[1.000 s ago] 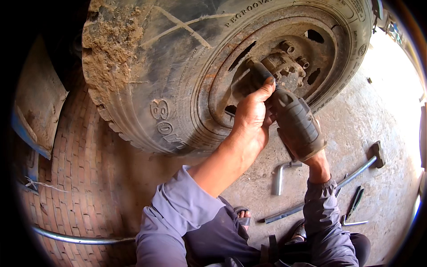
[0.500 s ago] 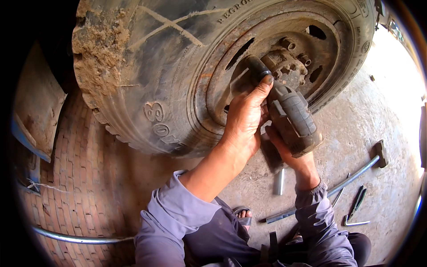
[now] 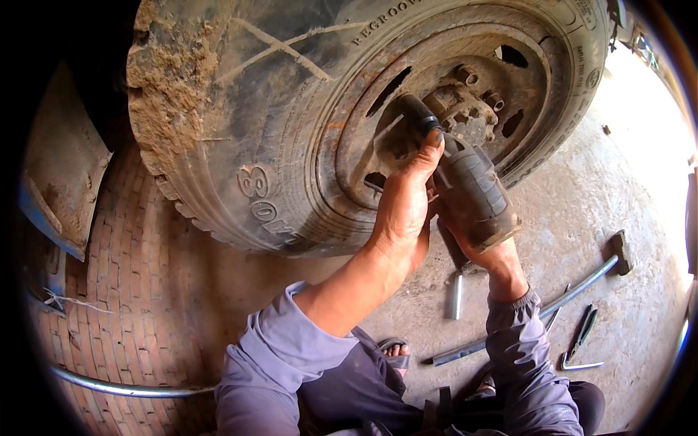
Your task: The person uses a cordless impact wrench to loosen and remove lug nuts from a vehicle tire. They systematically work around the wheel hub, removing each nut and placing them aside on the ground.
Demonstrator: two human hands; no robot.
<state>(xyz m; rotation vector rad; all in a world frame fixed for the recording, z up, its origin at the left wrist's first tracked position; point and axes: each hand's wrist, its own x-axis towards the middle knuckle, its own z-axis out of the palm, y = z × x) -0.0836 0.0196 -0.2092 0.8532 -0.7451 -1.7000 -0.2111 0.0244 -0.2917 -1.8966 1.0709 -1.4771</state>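
Observation:
An impact wrench, dark and worn, points up and left at the wheel's hub. On its nose a black socket reaches to the wheel disc beside the hub; whether it sits over a nut is hidden. My left hand is wrapped round the front of the wrench, thumb up near the socket. Under the rear body my right hand grips it, its fingers mostly covered by the tool. The big muddy tire with a chalk cross stands upright around the rusty rim.
To the right on the concrete lie a long-handled hammer, pliers and an L-shaped hex key. A silver tube extends below the wrench. Brick paving, a metal pipe and a dirty metal panel are at left.
The wrench and both hands have shifted slightly left and up against the wheel, with the socket a little nearer the disc. My grip looks the same.

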